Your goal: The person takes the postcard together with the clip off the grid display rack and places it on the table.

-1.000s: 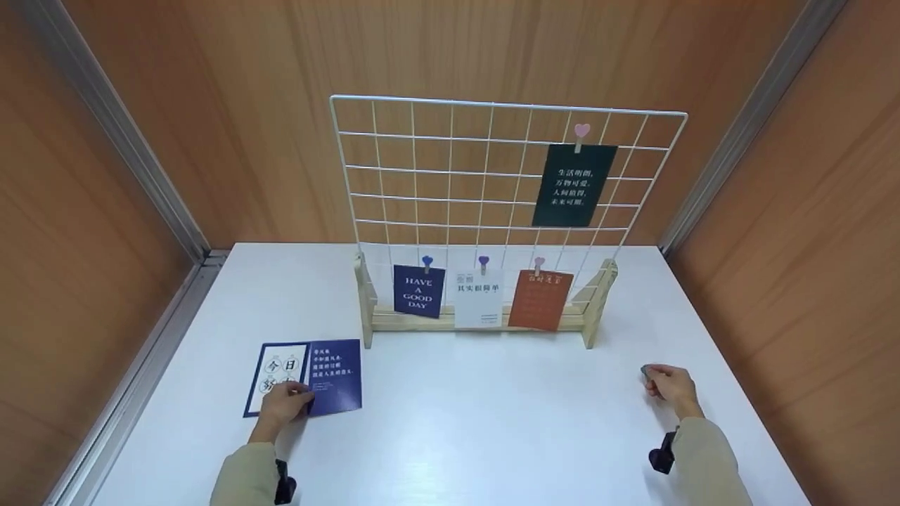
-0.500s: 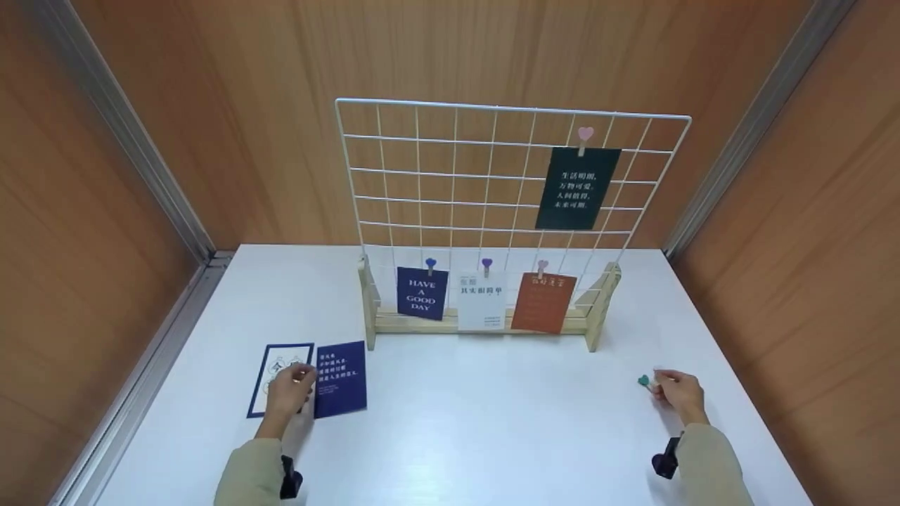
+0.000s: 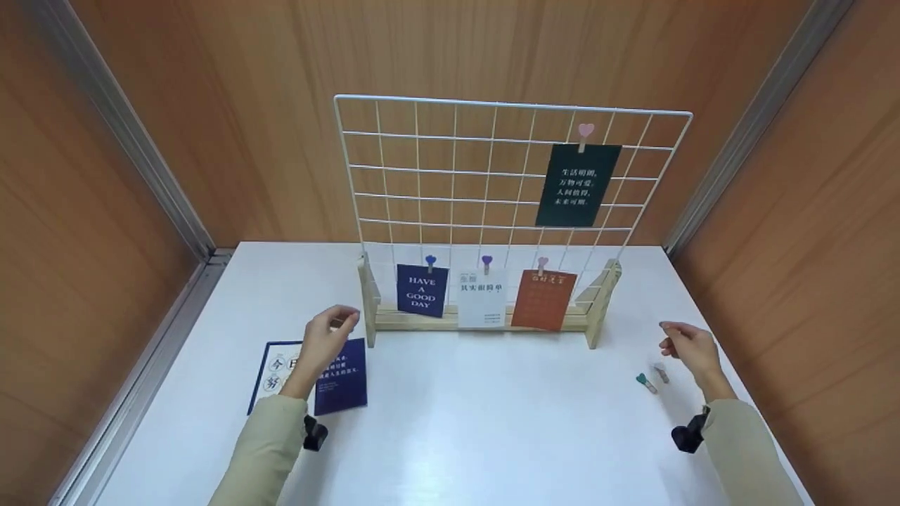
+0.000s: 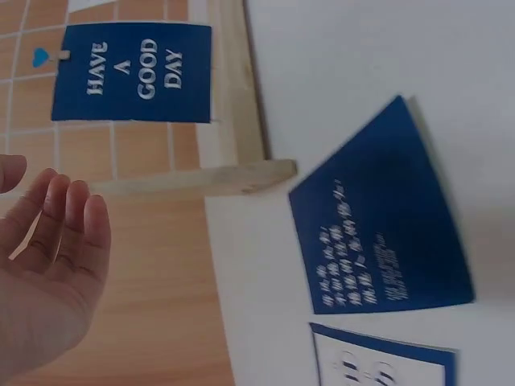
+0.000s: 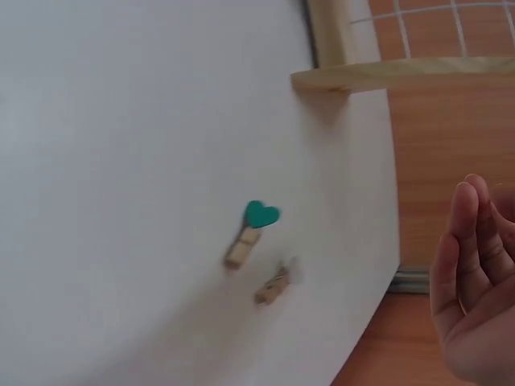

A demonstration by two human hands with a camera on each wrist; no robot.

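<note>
My left hand (image 3: 325, 344), fingers loosely curled with nothing between them, hovers over two cards at the table's left. Beneath it lie a dark blue card (image 3: 344, 393) with white writing and a white card (image 3: 275, 365) with a blue border, partly hidden by the hand and sleeve. In the left wrist view, a dark gap beneath the blue card (image 4: 386, 225) shows along one edge. On the right, my right hand (image 3: 692, 349) is raised, relaxed and holding nothing. Near it on the table are a clothespin with a green heart (image 5: 261, 215) and a second small wooden clothespin (image 5: 273, 287).
A white wire grid (image 3: 453, 172) stands in a wooden base (image 3: 415, 322) at the back middle. Heart clothespins hold a dark green card (image 3: 578, 186), a "HAVE A GOOD DAY" card (image 3: 422, 292), a white card (image 3: 481, 302) and an orange card (image 3: 543, 302) on it. Wooden walls enclose the table.
My left hand has lifted off the cards and moved forward and right; the two cards now lie slightly apart. My right hand has let go of the clothespins and risen forward.
</note>
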